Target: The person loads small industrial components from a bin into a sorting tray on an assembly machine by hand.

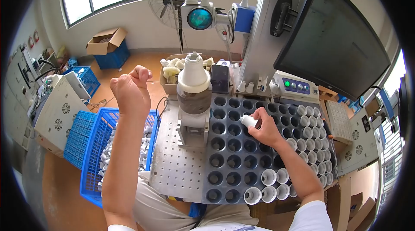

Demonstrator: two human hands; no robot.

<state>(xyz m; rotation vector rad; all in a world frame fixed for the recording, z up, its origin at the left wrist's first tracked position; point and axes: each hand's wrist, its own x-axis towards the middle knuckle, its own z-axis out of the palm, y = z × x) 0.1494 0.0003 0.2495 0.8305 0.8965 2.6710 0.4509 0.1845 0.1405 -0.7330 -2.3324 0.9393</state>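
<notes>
1. Over the black tray [225,152], the right hand [266,129] pinches a white cup [249,121] between thumb and fingers; the cup is tipped onto its side, its narrower end towards the left.
2. Left of the metal stand [193,123], the left hand [133,90] is raised with its fingers curled into a loose fist; the inside of it is hidden, so I cannot tell whether anything is in it.
3. Many of the tray's round holes have nothing standing up out of them, while rows of white cups [310,144] fill the right side and more sit along the near edge.
4. On top of the stand is a white cone-shaped piece [193,73], upright, below and apart from a round lens [199,18].
5. Beside the stand, on its near left, lies a metal plate [173,166] dotted with small holes.
6. Below the left forearm, a blue basket [90,181] holds a heap of small white pieces [106,155].
7. Behind the tray are a button box [298,87] with a green light and, above it, a dark screen [333,36].
</notes>
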